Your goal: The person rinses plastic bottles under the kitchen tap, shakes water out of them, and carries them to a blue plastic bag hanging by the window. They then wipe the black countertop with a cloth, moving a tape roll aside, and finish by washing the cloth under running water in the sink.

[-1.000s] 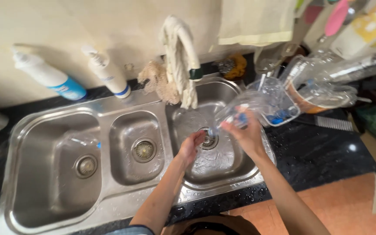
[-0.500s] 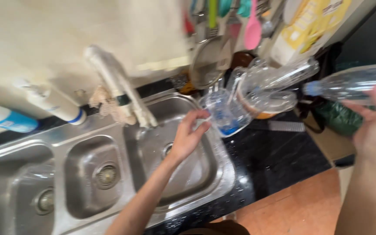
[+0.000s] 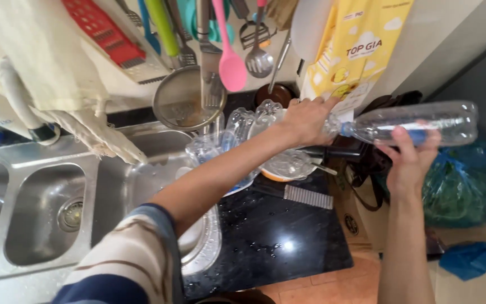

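A: Clear plastic, that bottle, lying sideways in the air, far right, over the edge of the black surface.

B: The right hand has its grip closed around the middle. The left hand is at the neck end, fingers curled there.

A: I'd keep it level and steady the neck so it can't slip.

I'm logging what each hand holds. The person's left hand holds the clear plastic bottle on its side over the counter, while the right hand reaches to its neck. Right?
Not quite: the hands are swapped. The head view shows the right hand holding the clear plastic bottle on its side, while the left hand reaches to its neck.
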